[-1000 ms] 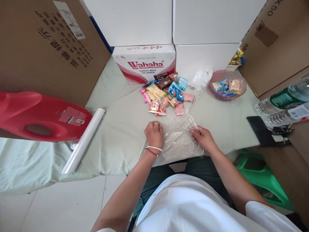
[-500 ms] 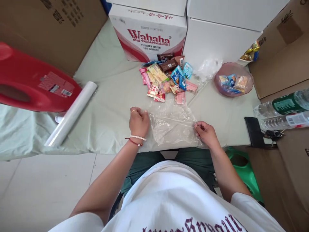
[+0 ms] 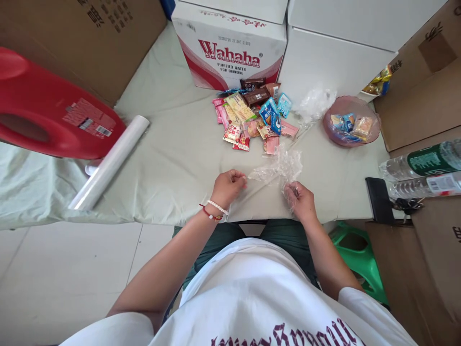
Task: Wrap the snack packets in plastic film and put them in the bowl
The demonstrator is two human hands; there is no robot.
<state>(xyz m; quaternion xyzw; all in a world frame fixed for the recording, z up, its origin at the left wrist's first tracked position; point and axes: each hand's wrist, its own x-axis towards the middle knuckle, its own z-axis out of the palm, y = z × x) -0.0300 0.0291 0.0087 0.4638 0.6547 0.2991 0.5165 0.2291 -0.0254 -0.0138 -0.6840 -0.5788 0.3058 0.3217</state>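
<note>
Thin clear plastic film (image 3: 279, 168) lies crumpled on the cloth-covered table, just past my hands; whether it is a bag or a loose sheet I cannot tell. My right hand (image 3: 299, 199) is closed on its near right part, with film showing around the fingers. My left hand (image 3: 228, 188), with a white bead bracelet and a red cord on the wrist, pinches thumb against fingers at what looks like the film's left edge, which is faint there. Beyond the film is a pile of small wrapped snacks (image 3: 255, 113) in brown, pink, blue and yellow packets.
A pink clear bowl (image 3: 351, 137) with several wrapped snacks stands right, beside more crumpled clear plastic (image 3: 317, 103). White cartons (image 3: 230, 53) line the back. Left are a red jug (image 3: 54, 105) and a white roll (image 3: 110, 163); right are bottles (image 3: 428, 161) and a black phone-like slab (image 3: 379, 199).
The film, spread flat with its edge stretched between both hands, is now bunched up and farther from me. My left hand has moved right, nearer my right hand.
</note>
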